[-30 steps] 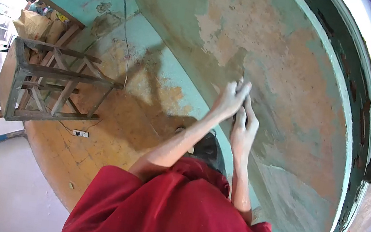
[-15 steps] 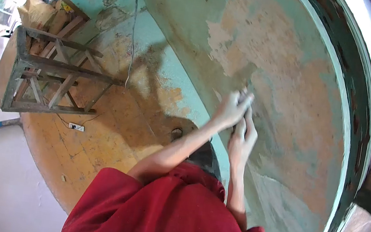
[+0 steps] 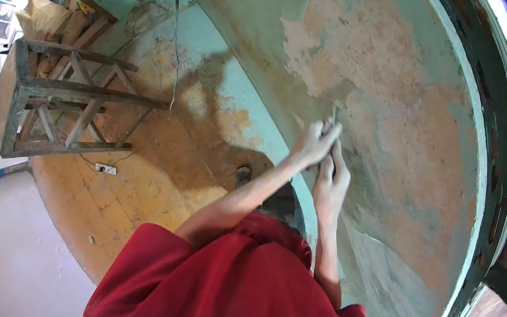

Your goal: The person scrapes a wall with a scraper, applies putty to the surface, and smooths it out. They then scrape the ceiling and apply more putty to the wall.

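My left hand (image 3: 315,144) is closed around a thin greyish tool that looks like a scraper (image 3: 335,113); its narrow end points up at the wall. Just below, my right hand (image 3: 331,186) is closed too, its fingers meeting the left hand at the tool's lower end. Most of the handle is hidden by my fingers. Both hands are close to the green wall (image 3: 245,34), beside a large patch of bare, brownish plaster (image 3: 400,127) where the paint is gone. Whether the tip touches the surface is hard to tell.
A wooden stool (image 3: 81,92) lies on its side at the left, near stuffed sacks (image 3: 46,19). A cable (image 3: 175,31) hangs down the far wall. On the worn orange floor (image 3: 111,203) sits a white power strip (image 3: 106,169). A window frame (image 3: 493,160) borders the right.
My hands stay together on the scraper and have shifted very slightly left. More of the tool's narrow end shows above my fingers now. The view has moved a little.
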`<state>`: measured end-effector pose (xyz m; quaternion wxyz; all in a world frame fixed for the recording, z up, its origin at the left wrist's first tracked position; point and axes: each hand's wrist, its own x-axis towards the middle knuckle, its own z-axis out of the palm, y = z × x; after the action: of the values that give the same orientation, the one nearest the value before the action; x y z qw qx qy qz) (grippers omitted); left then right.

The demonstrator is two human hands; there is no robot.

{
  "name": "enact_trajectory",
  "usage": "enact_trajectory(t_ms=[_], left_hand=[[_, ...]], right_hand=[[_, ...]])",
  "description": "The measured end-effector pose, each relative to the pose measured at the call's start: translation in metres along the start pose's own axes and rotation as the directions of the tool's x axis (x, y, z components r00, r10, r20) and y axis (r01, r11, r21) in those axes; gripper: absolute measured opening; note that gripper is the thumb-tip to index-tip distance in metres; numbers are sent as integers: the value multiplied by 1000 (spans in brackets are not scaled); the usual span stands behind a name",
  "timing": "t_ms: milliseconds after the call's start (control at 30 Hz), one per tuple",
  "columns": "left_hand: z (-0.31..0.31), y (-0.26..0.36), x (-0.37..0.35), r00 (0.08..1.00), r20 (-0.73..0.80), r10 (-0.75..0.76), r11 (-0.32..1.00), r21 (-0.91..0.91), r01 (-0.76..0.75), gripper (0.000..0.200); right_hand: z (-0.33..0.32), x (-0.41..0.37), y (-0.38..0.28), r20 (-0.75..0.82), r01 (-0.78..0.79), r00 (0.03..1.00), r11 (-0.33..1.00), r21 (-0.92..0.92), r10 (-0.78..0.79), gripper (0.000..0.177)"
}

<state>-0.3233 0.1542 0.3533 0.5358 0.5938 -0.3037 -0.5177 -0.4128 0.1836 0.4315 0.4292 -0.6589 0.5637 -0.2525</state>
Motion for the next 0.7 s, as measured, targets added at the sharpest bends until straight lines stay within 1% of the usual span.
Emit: enact_trajectory(t_ms=[67, 100, 133, 167, 200, 233, 267, 300, 333, 367, 400, 433, 467, 500, 533, 600, 633, 667, 700], left_hand=[[18, -22, 5, 995, -61, 74, 992, 108, -67, 46], [19, -23, 10, 995, -101, -2, 999, -36, -2, 47], [7, -31, 24, 994, -29, -108, 994, -37, 106, 44], [-4, -32, 23, 993, 1, -119, 992, 40, 119, 43], [-14, -24, 29, 993, 18, -117, 987, 114, 115, 42], [-6, -21, 17, 996, 72, -51, 997, -48, 54, 40], [10, -14, 1, 1000, -9, -1, 1000, -18, 0, 48], [24, -8, -20, 999, -19, 27, 1000, -9, -27, 49], [36, -3, -29, 997, -26, 75, 997, 1, -75, 50], [45, 1, -31, 977, -118, 178, 983, 72, -171, 53], [42, 0, -24, 978, -103, 179, 982, 71, -172, 53], [32, -3, -14, 998, -47, 45, 998, 34, -44, 53], [26, -4, -12, 996, 5, -92, 996, 5, 92, 53], [27, -4, -19, 995, 3, -98, 995, 6, 98, 53], [29, -5, -30, 998, 32, -58, 998, 2, 58, 53], [38, -1, -36, 997, 69, 43, 999, -21, -41, 53], [51, -9, -38, 989, -48, 141, 986, 95, -135, 53], [49, -10, -36, 990, -44, 137, 987, 97, -132, 53], [45, -10, -28, 999, -33, 28, 999, 47, -26, 53]], right_hand=[[-9, -9, -3, -53, -129, 988, 963, 235, 145, 45], [-7, 0, 4, -26, -160, 985, 967, 197, 169, 46], [2, 15, 21, 16, -117, 993, 985, 126, 116, 46], [7, 12, 26, 10, -87, 996, 995, 41, 87, 46], [13, 17, 30, 12, -39, 999, 998, -43, 40, 46], [17, 13, 57, -131, 302, 936, 935, -184, -328, 48], [5, -9, 45, -120, 282, 944, 942, -183, -306, 48], [-16, -29, 19, -118, 76, 990, 996, -54, -82, 47], [-31, -35, 1, -100, -121, 987, 990, 76, 128, 47], [-38, -35, -1, -72, -205, 973, 963, 176, 220, 47], [-36, -30, 1, -86, -208, 970, 962, 179, 225, 47], [-29, -22, 5, -83, -145, 985, 986, 84, 152, 46], [-22, -17, 9, -63, -81, 995, 997, -11, 80, 46], [-16, -16, 11, -37, -125, 992, 992, -20, 124, 46], [-20, -27, 8, -32, -132, 991, 991, -22, 131, 46], [-37, -42, -1, -85, -83, 993, 996, -34, 80, 46], [-43, -43, 5, -76, -109, 990, 989, 103, 117, 47], [-45, -38, 12, -65, -134, 988, 987, 93, 141, 47], [-39, -30, 11, -55, -107, 993, 994, 32, 108, 47]])
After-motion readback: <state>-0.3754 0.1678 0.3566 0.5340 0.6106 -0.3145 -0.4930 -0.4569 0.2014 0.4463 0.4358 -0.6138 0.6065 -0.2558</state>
